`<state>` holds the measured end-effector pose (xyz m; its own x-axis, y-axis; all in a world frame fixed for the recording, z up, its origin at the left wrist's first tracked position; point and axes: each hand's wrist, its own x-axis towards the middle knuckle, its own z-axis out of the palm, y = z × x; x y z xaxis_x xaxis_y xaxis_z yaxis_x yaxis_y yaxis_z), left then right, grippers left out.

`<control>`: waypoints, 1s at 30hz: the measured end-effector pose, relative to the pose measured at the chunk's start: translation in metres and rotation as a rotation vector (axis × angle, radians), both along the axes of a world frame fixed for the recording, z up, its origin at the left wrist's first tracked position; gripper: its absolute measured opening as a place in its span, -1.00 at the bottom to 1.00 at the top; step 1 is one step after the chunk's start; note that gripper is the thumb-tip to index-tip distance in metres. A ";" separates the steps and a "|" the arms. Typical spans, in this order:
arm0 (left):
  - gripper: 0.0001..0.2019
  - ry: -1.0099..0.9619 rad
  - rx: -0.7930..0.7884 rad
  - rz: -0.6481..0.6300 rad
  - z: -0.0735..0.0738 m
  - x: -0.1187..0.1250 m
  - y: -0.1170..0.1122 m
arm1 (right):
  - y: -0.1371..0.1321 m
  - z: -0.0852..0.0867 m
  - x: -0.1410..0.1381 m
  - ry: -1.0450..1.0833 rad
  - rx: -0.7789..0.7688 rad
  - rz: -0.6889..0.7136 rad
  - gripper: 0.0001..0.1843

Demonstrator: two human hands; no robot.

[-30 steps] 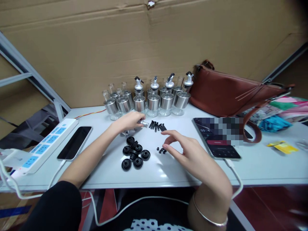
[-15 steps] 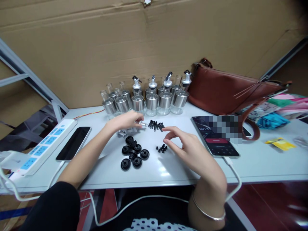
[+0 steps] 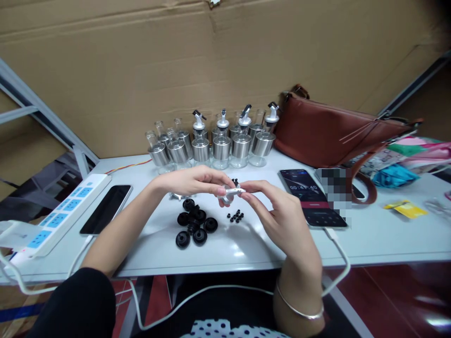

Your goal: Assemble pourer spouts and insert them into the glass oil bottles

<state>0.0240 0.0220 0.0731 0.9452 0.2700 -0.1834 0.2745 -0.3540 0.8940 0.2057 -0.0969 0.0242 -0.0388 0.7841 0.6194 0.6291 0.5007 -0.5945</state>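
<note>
My left hand [image 3: 192, 180] is closed on a silver pourer spout [image 3: 229, 193], held above the table with its narrow end pointing right. The fingertips of my right hand [image 3: 282, 213] pinch together at that narrow end; whatever they hold is too small to make out. Behind the fingers lie small black levers [image 3: 235, 181], mostly covered. Below the hands sits a cluster of small black caps [image 3: 237, 216]. Round black stoppers [image 3: 210, 225] are heaped to the left of them. More silver spouts [image 3: 179, 195] show partly beneath my left wrist.
Glass bottles with steel sleeves [image 3: 221, 148] line the back, some topped with pourers. A brown bag [image 3: 338, 131] stands behind right. A phone running a timer [image 3: 299, 188] lies right, cabled. Left are another phone [image 3: 106, 210] and a power strip [image 3: 66, 213]. Cardboard [image 3: 225, 70] walls the back.
My left hand has brought the silver spout right, away from the other spouts. My right hand has left the black levers, and its fingertips now meet the spout's narrow end.
</note>
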 end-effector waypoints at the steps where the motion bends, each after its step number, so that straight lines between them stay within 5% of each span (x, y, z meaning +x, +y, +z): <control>1: -0.73 -0.003 0.002 -0.006 -0.001 0.000 0.001 | 0.000 0.000 0.000 -0.007 0.019 -0.003 -0.90; 4: -0.75 0.006 0.132 0.008 0.000 0.002 -0.003 | 0.002 -0.003 -0.001 -0.033 0.016 -0.017 -0.90; 11: -0.77 -0.081 0.714 0.138 0.000 0.014 -0.022 | 0.008 -0.008 -0.004 -0.072 -0.154 -0.023 -0.85; 22: -0.80 0.221 0.697 0.129 -0.010 0.009 -0.004 | 0.013 -0.024 0.015 -0.267 -0.526 -0.044 -0.81; 30: -0.80 0.266 0.668 0.144 -0.015 0.006 0.005 | 0.015 -0.031 0.015 -0.293 -0.541 0.044 -0.63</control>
